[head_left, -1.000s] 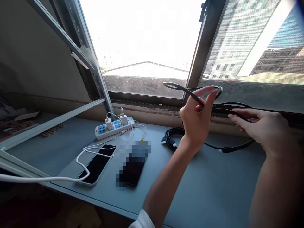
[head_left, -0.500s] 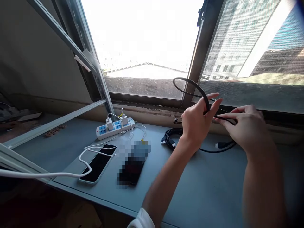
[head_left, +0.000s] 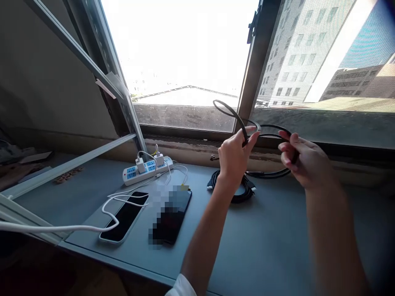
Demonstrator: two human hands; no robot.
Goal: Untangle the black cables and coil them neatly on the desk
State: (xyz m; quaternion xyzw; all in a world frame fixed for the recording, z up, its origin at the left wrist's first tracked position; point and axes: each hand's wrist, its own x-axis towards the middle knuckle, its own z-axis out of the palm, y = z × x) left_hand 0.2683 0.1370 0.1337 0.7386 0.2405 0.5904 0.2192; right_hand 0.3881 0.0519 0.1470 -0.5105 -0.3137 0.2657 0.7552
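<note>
A black cable (head_left: 230, 111) is held up in loops between my two hands, in front of the window sill. My left hand (head_left: 231, 158) is closed around the gathered loops, with thumb and forefinger toward the window. To its right, my right hand (head_left: 304, 158) pinches the cable where it bends round. One stretch of it sags low between the hands. Below my left hand lies a coiled black cable (head_left: 242, 198) on the table, with dark plugs with pale tips at its sides; my left wrist hides part of it.
A white power strip (head_left: 148, 170) with two chargers stands at the back of the grey table (head_left: 265, 246). Two phones lie in front, one (head_left: 125, 218) under white charging cords, the other (head_left: 177, 218) partly pixelated. A metal frame (head_left: 80, 158) crosses the left side.
My right hand has turned its fingers upward, carrying the cable round into a wider loop. The loose plug end on the right has left the table there. Both hands appear slightly further left.
</note>
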